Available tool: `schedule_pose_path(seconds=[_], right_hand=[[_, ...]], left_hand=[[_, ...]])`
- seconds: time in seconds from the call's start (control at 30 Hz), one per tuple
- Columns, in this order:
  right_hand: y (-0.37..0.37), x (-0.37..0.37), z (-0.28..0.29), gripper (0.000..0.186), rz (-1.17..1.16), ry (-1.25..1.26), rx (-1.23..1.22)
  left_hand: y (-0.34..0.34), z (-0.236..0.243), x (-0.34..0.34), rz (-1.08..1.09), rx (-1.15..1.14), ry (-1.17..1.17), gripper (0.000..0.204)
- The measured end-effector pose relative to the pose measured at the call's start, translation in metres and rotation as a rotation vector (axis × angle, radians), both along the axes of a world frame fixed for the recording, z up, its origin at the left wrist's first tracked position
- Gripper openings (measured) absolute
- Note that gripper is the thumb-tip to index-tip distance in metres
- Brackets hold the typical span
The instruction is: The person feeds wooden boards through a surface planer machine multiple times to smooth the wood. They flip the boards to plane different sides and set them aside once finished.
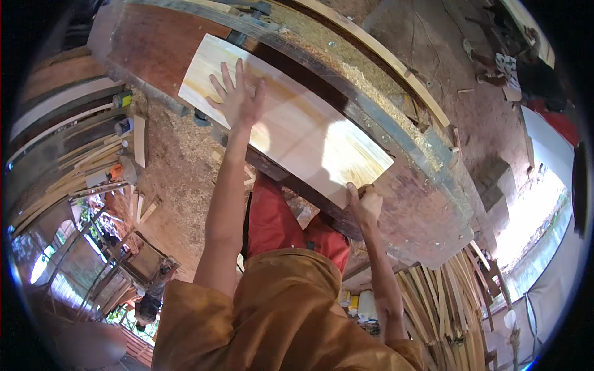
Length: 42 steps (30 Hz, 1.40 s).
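A pale wooden board (291,130), with a patch of bright light near its right end, lies on a long bench (142,43) with a worn reddish-brown top and metal edging. My left hand (238,99) rests flat on the board's left part, fingers spread. My right hand (366,201) grips the near right corner of the board, thumb on top and the other fingers partly hidden.
Wood shavings lie on the bench and floor. A long timber strip (402,71) runs behind the bench. Stacked battens (439,297) stand at lower right, more planks (93,161) at left. Co-workers appear at upper right (507,71) and lower left (148,306).
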State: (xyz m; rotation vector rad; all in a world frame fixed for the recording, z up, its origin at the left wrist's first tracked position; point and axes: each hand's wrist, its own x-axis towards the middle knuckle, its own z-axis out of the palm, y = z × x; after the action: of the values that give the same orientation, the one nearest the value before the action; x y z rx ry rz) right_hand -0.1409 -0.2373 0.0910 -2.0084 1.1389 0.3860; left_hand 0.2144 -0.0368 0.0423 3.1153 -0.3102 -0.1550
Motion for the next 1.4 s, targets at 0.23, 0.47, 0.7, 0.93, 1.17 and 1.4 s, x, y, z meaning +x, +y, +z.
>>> schedule_pose_path(seconds=[0.23,0.47,0.7,0.93,1.17,1.4], right_hand=[[-0.005,0.016,0.003,0.044,0.166,-0.005,0.002],[-0.041,0.055,0.010,0.043,0.903,-0.519,-0.327],[-0.028,0.066,-0.033,0.055,0.983,-0.578,-0.294],[-0.011,0.088,-0.032,0.056,0.988,-0.605,-0.242],[0.003,0.115,-0.037,0.061,0.968,-0.646,-0.240],[0.018,0.144,-0.037,0.061,0.990,-0.634,-0.232]], left_hand=[[0.011,-0.003,0.023,0.053,-0.004,-0.021,0.083],[0.013,0.000,0.025,0.058,-0.034,-0.043,0.080],[0.014,-0.003,0.036,0.028,-0.032,-0.029,0.082],[0.031,0.000,0.055,0.045,-0.026,-0.052,0.078],[0.048,-0.005,0.083,0.040,-0.030,-0.063,0.079],[0.066,-0.009,0.110,0.029,-0.027,-0.111,0.077]])
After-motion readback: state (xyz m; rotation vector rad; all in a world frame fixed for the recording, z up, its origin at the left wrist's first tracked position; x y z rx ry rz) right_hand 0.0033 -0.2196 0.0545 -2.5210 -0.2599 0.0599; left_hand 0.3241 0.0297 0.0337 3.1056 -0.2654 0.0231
